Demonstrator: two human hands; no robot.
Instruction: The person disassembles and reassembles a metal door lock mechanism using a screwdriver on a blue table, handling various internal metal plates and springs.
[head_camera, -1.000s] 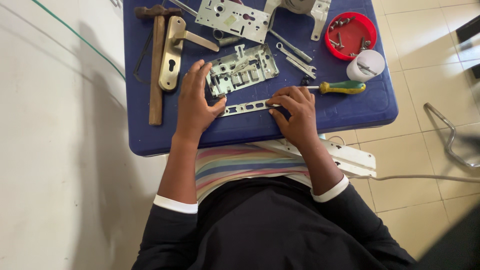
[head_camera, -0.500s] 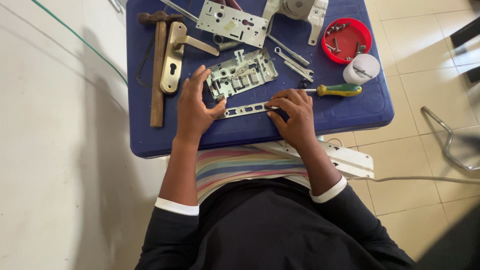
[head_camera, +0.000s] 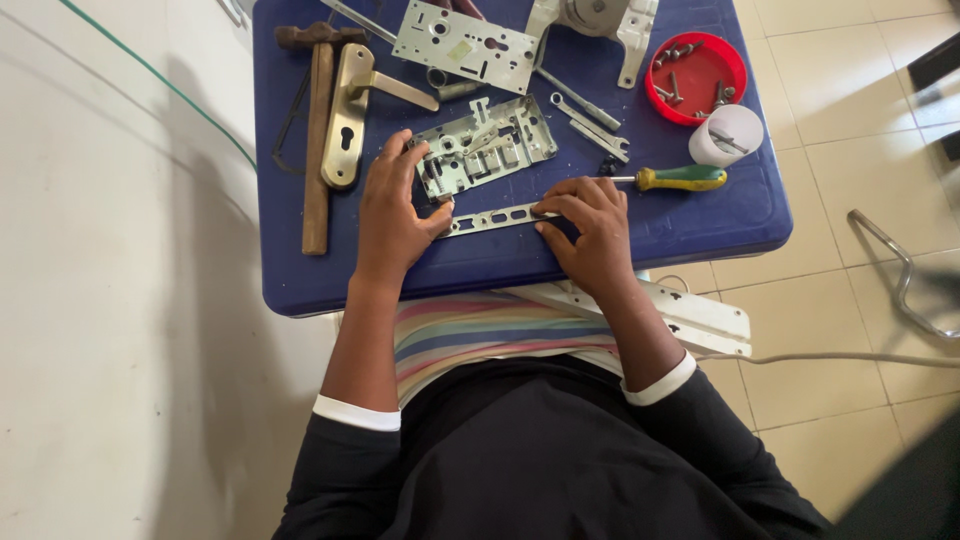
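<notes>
Head view, looking down on a blue plastic tabletop (head_camera: 700, 220) set over pale floor tiles.

Left hand (head_camera: 392, 215): fingers spread and curved over the left end of the open silver metal lock case (head_camera: 485, 155), fingertips on its edge, thumb touching the left end of the long narrow silver metal faceplate strip (head_camera: 490, 219). Not closed around anything; it presses and steadies.

Right hand (head_camera: 590, 228): fingers bent, tips pinching down on the right end of the same strip, holding it flat. The strip lies on the tabletop between the 2 hands, just below the lock case and near the front edge.

Around them:
- Yellow-and-green-handled screwdriver (head_camera: 680, 178) lies just right of the right hand, tip pointing toward it.
- Brass-coloured door handle on its long backplate (head_camera: 348, 115) left of the lock case, lever pointing right.
- Wooden-handled hammer (head_camera: 316, 140) beside the handle plate, at the left edge.
- Flat silver cover plate with holes (head_camera: 465, 45) at the far side.
- Round red plastic lid holding screws (head_camera: 697, 77) far right; white plastic cup (head_camera: 727, 134) touching its near rim, so far as can be told.
- Small silver wrench-like bars (head_camera: 590, 125) between lock case and lid.

White metal bracket (head_camera: 690, 318) sits below the tabletop edge, by the right forearm.
</notes>
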